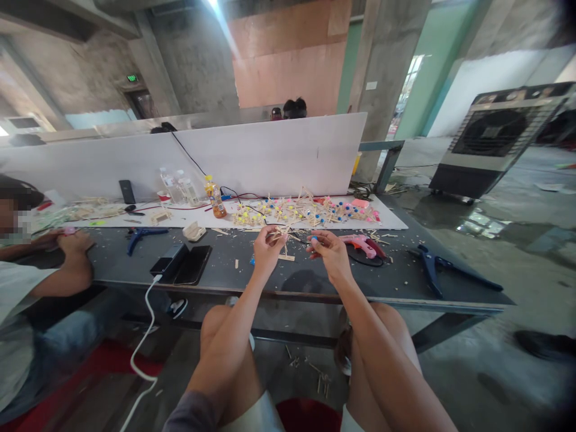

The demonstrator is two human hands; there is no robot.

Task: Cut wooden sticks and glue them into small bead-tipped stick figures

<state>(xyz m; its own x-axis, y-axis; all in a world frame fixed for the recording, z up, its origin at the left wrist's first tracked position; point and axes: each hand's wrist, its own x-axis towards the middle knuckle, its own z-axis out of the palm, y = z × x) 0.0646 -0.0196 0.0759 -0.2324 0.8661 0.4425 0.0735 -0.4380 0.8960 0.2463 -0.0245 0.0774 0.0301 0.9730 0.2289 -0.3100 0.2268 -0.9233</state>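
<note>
Left hand (pixel 269 245) closed around a small stick assembly (pixel 282 233); right hand (pixel 327 249) pinching a blue bead (pixel 314 239). Both hover above the desk (pixel 270 276), near a pink glue gun (pixel 360 243).

On the worktop (pixel 315 282), the left hand (pixel 269 247) and right hand (pixel 330 251) sit side by side near its middle, a stick frame (pixel 282 231) in the left and a small ball (pixel 314 239) pinched in the right. Just right of the right hand lies a glue gun (pixel 362 245), and further right a cutter (pixel 434 267). Behind the hands stick-and-ball models (pixel 306 211) lie in a row before an upright partition board (pixel 270 156). Left of the models stand bottles (pixel 180 187). A phone (pixel 193 265) and power bank (pixel 168 259) lie left of the left hand, and further left a co-worker's hand (pixel 74 243) rests on the worktop. An air cooler (pixel 495 144) stands on the floor to the far right.
</note>
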